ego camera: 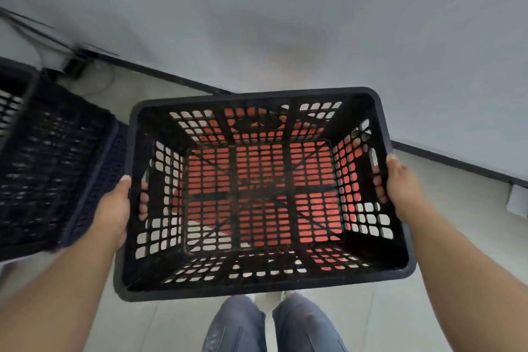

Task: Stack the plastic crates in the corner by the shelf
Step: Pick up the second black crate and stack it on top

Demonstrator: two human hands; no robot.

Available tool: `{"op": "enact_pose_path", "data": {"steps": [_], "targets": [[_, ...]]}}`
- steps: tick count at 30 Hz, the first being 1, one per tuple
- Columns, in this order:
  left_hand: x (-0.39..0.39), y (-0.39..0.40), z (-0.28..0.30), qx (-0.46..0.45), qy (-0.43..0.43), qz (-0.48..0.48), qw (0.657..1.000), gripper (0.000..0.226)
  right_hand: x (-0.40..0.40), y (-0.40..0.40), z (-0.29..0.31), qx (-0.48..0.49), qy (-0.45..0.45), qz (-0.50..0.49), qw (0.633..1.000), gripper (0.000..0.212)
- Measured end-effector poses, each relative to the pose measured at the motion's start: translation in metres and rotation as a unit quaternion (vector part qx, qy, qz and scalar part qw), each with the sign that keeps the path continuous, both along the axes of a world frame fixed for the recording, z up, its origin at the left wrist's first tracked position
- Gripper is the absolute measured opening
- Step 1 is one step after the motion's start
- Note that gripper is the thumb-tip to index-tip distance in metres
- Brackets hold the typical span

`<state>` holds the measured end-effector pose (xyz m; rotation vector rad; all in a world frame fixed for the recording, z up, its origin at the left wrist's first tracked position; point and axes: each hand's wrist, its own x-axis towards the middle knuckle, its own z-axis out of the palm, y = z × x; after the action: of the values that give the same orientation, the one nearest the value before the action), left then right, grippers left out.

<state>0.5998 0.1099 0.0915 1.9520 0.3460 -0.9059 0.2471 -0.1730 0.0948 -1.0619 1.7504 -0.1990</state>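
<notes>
Surroundings. Pale tiled floor (137, 320); plain grey wall (314, 23) with a dark skirting strip (171, 75) running from ten o'clock down to three o'clock. At nine o'clock, a stack of dark navy perforated plastic crates (51, 168), blurred, with its nearer rim just beside the left hand. At ten o'clock, beyond that stack, thin dark cables (34, 34) and a small black block (75, 65) at the foot of the wall. At three o'clock, a small white fitting (517, 199) low on the wall. At six o'clock, the person's legs in grey-blue trousers (274, 326), below the near rim of the held crate.

In the way. Under the held crate, a red-orange object (260, 168) shows through the floor grid and side holes; its shape cannot be told.

Task item. Black rectangular plastic crate with slotted lattice walls and floor (398, 243), centre of view, open side up, held above the floor in front of the wall, to the right of the navy stack and apart from it.

Left hand (114, 208), at nine o'clock of the crate: thumb lies on the outer rim; fingers (143, 200) hook through the handle slot and curl inside the left wall.

Right hand (403, 186), at three o'clock of the crate: palm against the outer rim; fingers (378, 180) pass through the handle slot and curl inside the right wall, close together.
</notes>
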Motion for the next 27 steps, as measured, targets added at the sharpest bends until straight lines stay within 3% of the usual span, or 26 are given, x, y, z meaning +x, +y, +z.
{"op": "enact_pose_path", "data": {"steps": [13, 27], "targets": [[-0.009, 0.130, 0.156, -0.014, -0.044, 0.173, 0.984, 0.042, 0.131, 0.010, 0.147, -0.034, -0.045, 0.197, 0.979, 0.044], [0.040, 0.261, 0.268, -0.039, -0.084, 0.306, 0.948, 0.037, 0.347, 0.081, 0.250, -0.032, -0.133, 0.406, 0.904, 0.039]]}}
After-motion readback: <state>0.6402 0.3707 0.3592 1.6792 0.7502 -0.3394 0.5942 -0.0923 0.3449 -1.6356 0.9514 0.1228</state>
